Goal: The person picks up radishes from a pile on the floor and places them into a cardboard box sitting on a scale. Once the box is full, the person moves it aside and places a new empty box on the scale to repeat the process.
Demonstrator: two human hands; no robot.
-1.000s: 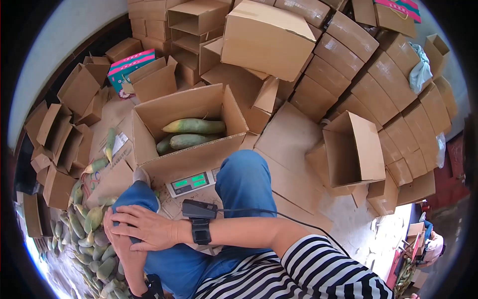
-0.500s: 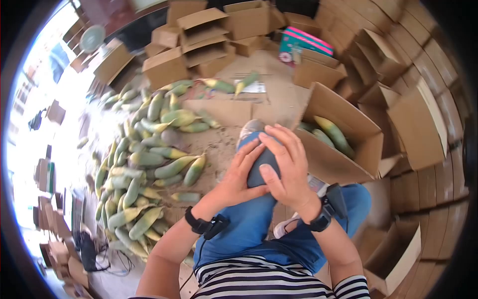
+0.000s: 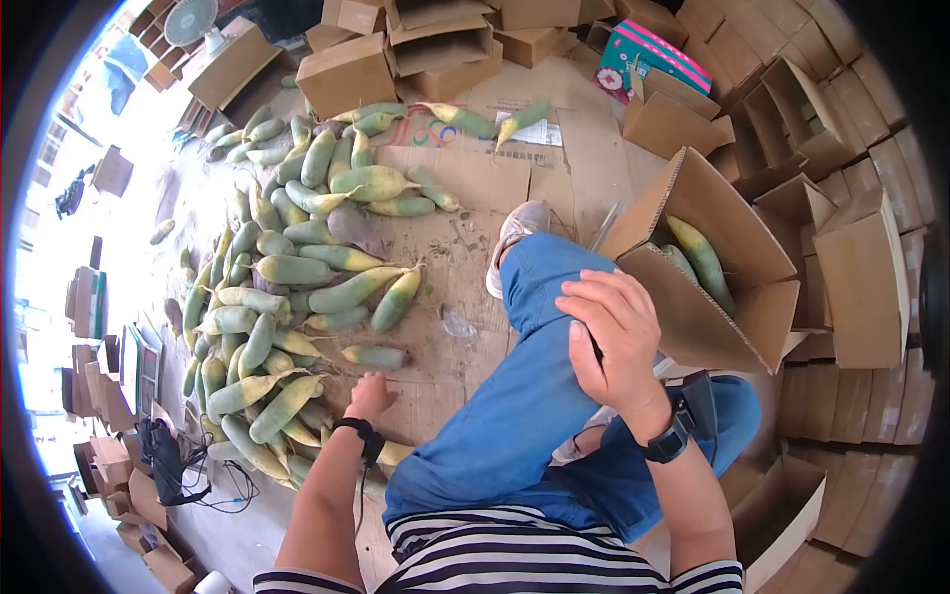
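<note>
My left hand (image 3: 370, 396) is down at the right edge of a pile of green radishes (image 3: 287, 267), just below a single radish (image 3: 375, 356); its fingers are foreshortened and what they hold, if anything, is hidden. Above my bent knee hovers my right hand (image 3: 618, 337), empty, with its fingers slightly curled and the thumb apart. To the right of that hand, an open cardboard box (image 3: 727, 238) holds several radishes (image 3: 701, 259).
Two radishes (image 3: 522, 121) lie on the flattened cardboard (image 3: 475, 173) ahead. Open boxes (image 3: 346, 77) and a green and pink box (image 3: 651, 59) stand at the back. Stacked cartons line the right side. A fan (image 3: 191, 22) and black cables (image 3: 233, 490) are on the left.
The view has swung left toward the pile. My left hand has left the knee and moved left to the radishes. My right hand has lifted off the knee and shifted right.
</note>
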